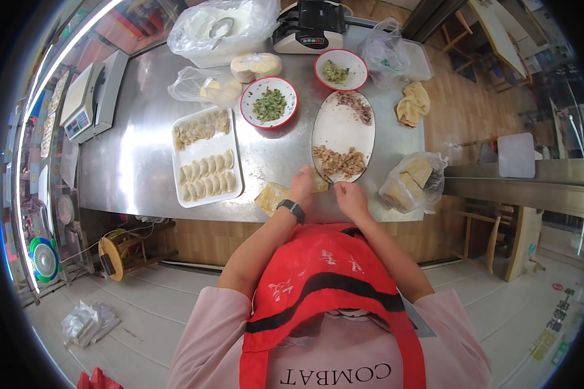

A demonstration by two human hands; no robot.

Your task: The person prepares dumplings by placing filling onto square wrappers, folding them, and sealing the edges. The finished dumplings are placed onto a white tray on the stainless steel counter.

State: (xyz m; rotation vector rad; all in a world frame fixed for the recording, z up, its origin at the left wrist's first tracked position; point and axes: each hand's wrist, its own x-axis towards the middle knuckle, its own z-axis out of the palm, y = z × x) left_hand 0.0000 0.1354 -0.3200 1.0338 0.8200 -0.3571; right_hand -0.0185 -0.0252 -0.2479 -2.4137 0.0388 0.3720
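My left hand [302, 186], with a watch on its wrist, holds a yellow dough wrapper [319, 180] near the table's front edge. A stack of similar wrappers [272, 196] lies left of that wrist. My right hand [350, 197] is closed around a thin tool, mostly hidden, whose dark tip meets the wrapper below the plate. Just beyond both hands is a white oval plate [343, 129] with brown minced filling [340, 162] at its near end and darker reddish mince [357, 107] at its far end. A white tray [207, 146] to the left holds rows of dumplings [207, 179] and folded wontons [201, 127].
Two red-rimmed bowls [269, 102] [341, 70] hold chopped greens. A bag of wrappers [412, 182] and a yellow cloth [412, 104] lie right. Bagged dough [256, 67], a flour container [219, 58] and a black-and-white machine [309, 29] stand behind; a scale [85, 104] stands left.
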